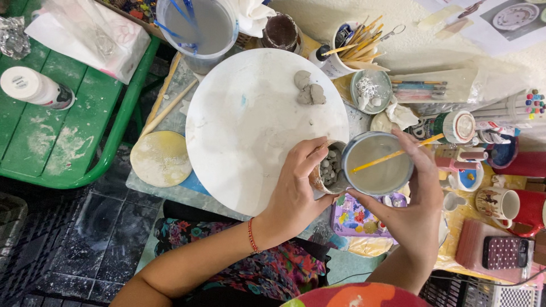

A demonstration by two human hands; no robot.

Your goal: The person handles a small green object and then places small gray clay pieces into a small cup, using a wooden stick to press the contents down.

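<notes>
My left hand (pixel 296 187) grips a small brownish clay cup (pixel 328 168) whose inside holds several little grey clay balls. It sits at the right edge of a large round white board (pixel 250 119). Touching that cup is a grey-blue bowl (pixel 377 163) of cloudy liquid, wrapped in the fingers of my right hand (pixel 418 204). A yellow-handled brush (pixel 395 153) rests slanted in the bowl. Lumps of grey clay (pixel 308 91) lie near the board's far edge.
A clear tub of water (pixel 199 28) stands at the back, beside a cup of brushes (pixel 352 48) and a small dish (pixel 371 91). A yellowish round disc (pixel 161 159) and wooden sticks (pixel 168 96) lie left. Green table (pixel 68 125) far left; red mugs (pixel 520 207), a phone (pixel 505 252) right.
</notes>
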